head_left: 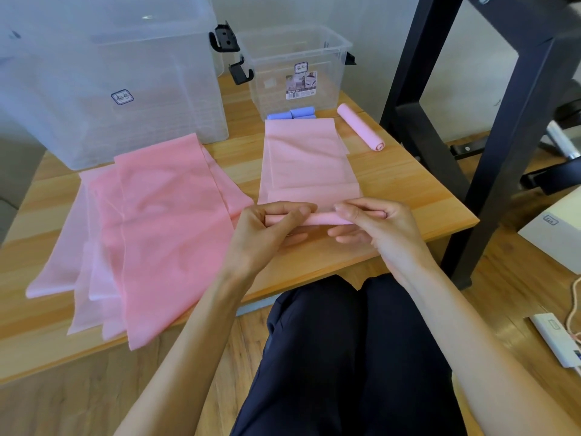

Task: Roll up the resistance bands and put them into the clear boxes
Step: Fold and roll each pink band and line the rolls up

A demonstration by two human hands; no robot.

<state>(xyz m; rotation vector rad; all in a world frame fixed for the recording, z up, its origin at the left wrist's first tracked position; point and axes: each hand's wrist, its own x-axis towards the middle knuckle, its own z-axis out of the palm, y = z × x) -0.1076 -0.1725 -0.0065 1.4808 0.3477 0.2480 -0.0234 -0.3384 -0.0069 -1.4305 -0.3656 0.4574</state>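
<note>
Our left hand [276, 225] and right hand [374, 225] grip the band [309, 165] at the desk's [408, 196] near edge; flat bands [163, 234] lie left, seemingly blue rolls [294, 114] boxed [295, 73] behind.

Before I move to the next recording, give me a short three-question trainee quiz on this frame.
1. True or false: the finished pink roll lies inside the small clear plastic box.
2. Which hands grip the rolled end of the pale pink band: A left only, B right only, C both?
3. What colour are the rolls seen through the small box's base?

Key: 1 false, it lies on the wooden table beside the box. 2 C, left hand and right hand. 3 blue.
</note>
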